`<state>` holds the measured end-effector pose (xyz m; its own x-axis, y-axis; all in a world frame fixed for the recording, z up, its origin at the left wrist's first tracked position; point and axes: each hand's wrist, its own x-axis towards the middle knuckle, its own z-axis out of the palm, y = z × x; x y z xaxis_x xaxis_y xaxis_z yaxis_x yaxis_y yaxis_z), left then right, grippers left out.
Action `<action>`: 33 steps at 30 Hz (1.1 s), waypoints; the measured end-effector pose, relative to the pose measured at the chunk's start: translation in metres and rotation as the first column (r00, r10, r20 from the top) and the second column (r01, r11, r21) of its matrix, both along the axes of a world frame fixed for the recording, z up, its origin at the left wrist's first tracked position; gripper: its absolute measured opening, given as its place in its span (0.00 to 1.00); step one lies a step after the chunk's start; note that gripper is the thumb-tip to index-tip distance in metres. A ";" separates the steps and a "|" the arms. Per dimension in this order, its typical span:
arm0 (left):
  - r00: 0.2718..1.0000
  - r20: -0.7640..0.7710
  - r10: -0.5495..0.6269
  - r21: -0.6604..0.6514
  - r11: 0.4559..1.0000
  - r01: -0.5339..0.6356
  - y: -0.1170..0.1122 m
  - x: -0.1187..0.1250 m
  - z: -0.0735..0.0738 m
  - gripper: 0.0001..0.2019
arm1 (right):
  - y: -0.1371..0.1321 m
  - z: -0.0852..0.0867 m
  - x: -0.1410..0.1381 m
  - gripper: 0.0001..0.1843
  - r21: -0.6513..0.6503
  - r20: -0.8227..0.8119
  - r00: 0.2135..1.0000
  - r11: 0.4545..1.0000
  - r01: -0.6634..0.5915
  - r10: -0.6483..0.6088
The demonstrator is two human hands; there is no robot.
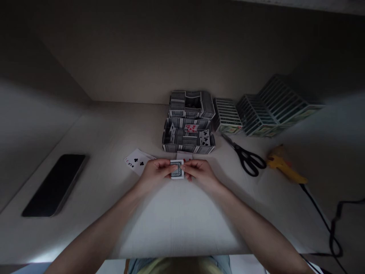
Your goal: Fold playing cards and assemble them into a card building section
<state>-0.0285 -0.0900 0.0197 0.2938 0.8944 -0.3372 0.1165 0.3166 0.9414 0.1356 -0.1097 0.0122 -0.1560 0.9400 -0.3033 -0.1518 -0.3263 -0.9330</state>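
Between my two hands is a playing card, its patterned back facing up and a white edge along its right side. My left hand pinches it from the left, thumb on top. From the right, my right hand grips the same card with thumb and fingers. Just beyond my fingers lies another card with red marks, partly hidden. Left of my left hand, loose club cards lie face up on the table. An open box made of cards stands right behind my hands, with a few cards showing inside.
Behind the open box sits another card-built box with an opening. To its right are slatted card structures. Black-handled scissors and a yellow glue gun with a black cord lie right. A phone lies left.
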 end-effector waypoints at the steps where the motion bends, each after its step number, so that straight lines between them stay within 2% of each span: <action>1: 1.000 0.002 -0.001 0.000 1.000 0.001 0.000 0.000 0.000 0.11 | 0.000 0.000 0.000 0.14 -0.001 -0.001 1.000 1.000 -0.001 0.001; 25: 0.995 0.062 0.082 -0.074 0.994 -0.077 -0.002 0.003 0.006 0.11 | -0.001 0.000 -0.001 0.14 0.038 -0.012 1.000 0.999 0.011 -0.010; 33: 0.997 0.046 0.060 -0.049 0.997 -0.058 -0.001 0.001 0.001 0.11 | -0.001 0.000 -0.001 0.15 0.043 -0.005 1.000 0.999 0.005 -0.005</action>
<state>-0.0276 -0.0913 0.0209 0.2575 0.8938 -0.3671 0.0523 0.3665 0.9290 0.1346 -0.1111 0.0119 -0.1526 0.9529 -0.2620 -0.1577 -0.2851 -0.9454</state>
